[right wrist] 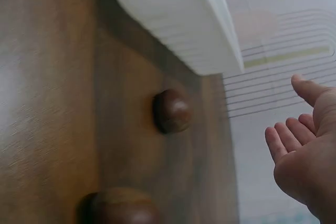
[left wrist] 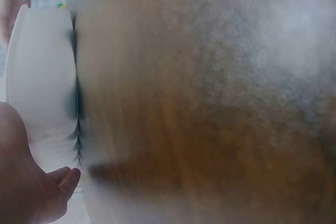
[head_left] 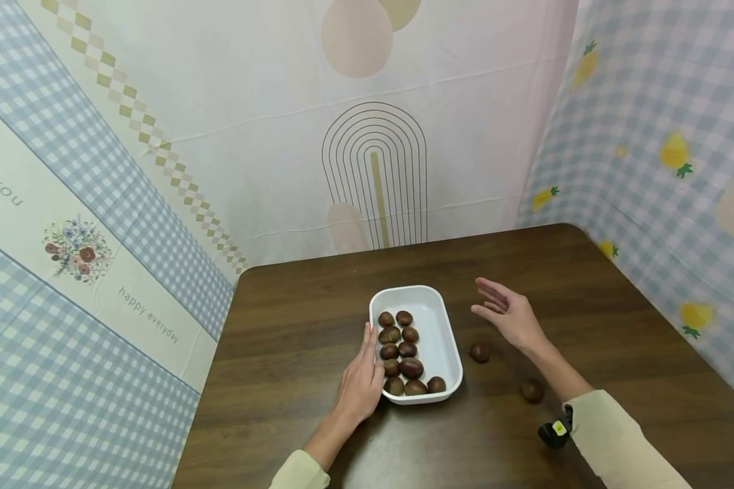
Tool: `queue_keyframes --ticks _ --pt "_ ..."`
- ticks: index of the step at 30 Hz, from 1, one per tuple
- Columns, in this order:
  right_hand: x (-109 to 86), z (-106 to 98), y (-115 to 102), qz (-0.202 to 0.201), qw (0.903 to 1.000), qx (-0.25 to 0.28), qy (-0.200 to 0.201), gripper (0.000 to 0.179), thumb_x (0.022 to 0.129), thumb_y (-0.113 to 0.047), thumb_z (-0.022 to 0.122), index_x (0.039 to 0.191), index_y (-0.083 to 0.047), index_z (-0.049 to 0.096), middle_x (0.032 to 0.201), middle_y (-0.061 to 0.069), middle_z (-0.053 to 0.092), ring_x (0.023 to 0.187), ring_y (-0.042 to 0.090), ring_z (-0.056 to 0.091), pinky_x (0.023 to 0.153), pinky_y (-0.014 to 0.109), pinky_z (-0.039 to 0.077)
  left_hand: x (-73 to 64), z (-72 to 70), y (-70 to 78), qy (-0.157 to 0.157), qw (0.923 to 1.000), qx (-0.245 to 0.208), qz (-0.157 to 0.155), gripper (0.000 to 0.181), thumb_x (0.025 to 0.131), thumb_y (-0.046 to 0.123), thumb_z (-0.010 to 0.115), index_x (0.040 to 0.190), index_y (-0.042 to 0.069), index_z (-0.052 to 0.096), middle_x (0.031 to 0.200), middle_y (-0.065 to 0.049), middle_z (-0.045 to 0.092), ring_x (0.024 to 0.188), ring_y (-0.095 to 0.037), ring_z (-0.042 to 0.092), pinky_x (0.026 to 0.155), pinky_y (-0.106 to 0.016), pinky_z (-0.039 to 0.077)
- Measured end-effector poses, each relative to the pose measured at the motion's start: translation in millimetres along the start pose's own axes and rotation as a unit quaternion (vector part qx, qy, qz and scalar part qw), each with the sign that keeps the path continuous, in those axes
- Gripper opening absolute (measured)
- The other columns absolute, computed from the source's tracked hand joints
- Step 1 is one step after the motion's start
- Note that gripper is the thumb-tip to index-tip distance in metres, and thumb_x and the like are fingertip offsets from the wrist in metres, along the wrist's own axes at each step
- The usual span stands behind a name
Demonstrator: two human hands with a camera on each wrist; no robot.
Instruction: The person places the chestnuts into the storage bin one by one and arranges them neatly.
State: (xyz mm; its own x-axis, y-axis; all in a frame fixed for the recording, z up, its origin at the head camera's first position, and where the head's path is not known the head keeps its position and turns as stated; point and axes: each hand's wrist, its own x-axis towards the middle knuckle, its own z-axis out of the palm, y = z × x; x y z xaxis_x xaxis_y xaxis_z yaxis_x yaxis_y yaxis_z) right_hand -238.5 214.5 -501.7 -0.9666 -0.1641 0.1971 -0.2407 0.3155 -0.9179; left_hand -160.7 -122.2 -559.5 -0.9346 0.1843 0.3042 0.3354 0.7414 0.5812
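Note:
A white rectangular tray [head_left: 437, 333] stands on the table with several brown chestnuts [head_left: 412, 368] inside. They form two columns along its left side, and one more sits in the near right part. My left hand [head_left: 361, 380] rests against the tray's left wall, fingers fairly straight; the left wrist view shows it beside the white tray side [left wrist: 44, 66]. My right hand [head_left: 510, 318] hovers right of the tray, fingers extended and nothing in them. Below it on the table lie two loose chestnuts, a nearer one [head_left: 533, 390] and one closer to the tray [right wrist: 172, 110].
The dark wooden table [head_left: 293, 326] has rounded far corners. Behind it hangs a pale patterned cloth [head_left: 269, 170], with checked cloths at the left and right sides. A black wrist device [head_left: 554, 432] sits on my right wrist.

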Motion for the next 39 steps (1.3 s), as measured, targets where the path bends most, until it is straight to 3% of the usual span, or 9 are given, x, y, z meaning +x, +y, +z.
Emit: queue_keyframes --ticks 6,12,20,28,39 --pt "-12.1 0.1 19.3 0.032 0.9992 0.010 -0.020 0.067 0.101 -0.012 0.073 0.159 0.003 0.043 0.160 0.024 0.047 0.146 0.042 0.047 0.107 0.032 0.049 0.1 -0.9 0.4 -0.002 1.0000 0.000 -0.004 0.065 0.105 0.012 0.050 0.167 0.004 0.030 0.175 -0.004 0.021 0.134 -0.037 0.059 0.098 -0.055 0.053" --pt "-26.9 2.3 32.7 0.048 0.9968 0.035 -0.054 0.060 0.100 -0.006 0.073 0.152 0.012 0.048 0.151 0.031 0.054 0.138 0.048 0.053 0.097 0.016 0.051 0.4 -2.2 0.7 -0.003 1.0000 -0.001 -0.004 0.066 0.105 0.012 0.049 0.168 0.004 0.030 0.175 -0.005 0.020 0.135 -0.037 0.058 0.099 -0.055 0.053" --pt "-42.0 3.7 45.9 0.066 0.9934 0.051 -0.078 0.054 0.098 -0.002 0.074 0.146 0.013 0.055 0.143 0.031 0.061 0.128 0.047 0.062 0.090 0.020 0.056 0.8 -3.6 1.4 -0.001 1.0000 0.000 0.001 0.065 0.105 0.011 0.049 0.167 0.003 0.030 0.174 -0.013 0.027 0.134 -0.038 0.059 0.098 -0.056 0.053" --pt "-44.6 10.5 51.3 0.031 0.9962 0.007 -0.081 0.047 0.093 0.004 0.077 0.136 0.015 0.061 0.134 0.032 0.066 0.120 0.043 0.067 0.092 0.025 0.057 0.6 -4.1 2.4 0.000 1.0000 -0.002 0.001 0.065 0.105 0.010 0.050 0.167 0.003 0.031 0.173 -0.013 0.027 0.133 -0.038 0.060 0.097 -0.057 0.053" --pt "-44.9 12.6 54.5 0.023 0.9950 -0.062 -0.075 0.039 0.090 0.003 0.081 0.128 0.007 0.071 0.123 0.023 0.073 0.107 0.033 0.072 0.086 0.027 0.059 -0.5 -2.4 2.3 -0.003 1.0000 0.003 -0.002 0.065 0.106 0.012 0.049 0.168 0.005 0.030 0.175 -0.005 0.022 0.132 -0.037 0.061 0.096 -0.056 0.054"
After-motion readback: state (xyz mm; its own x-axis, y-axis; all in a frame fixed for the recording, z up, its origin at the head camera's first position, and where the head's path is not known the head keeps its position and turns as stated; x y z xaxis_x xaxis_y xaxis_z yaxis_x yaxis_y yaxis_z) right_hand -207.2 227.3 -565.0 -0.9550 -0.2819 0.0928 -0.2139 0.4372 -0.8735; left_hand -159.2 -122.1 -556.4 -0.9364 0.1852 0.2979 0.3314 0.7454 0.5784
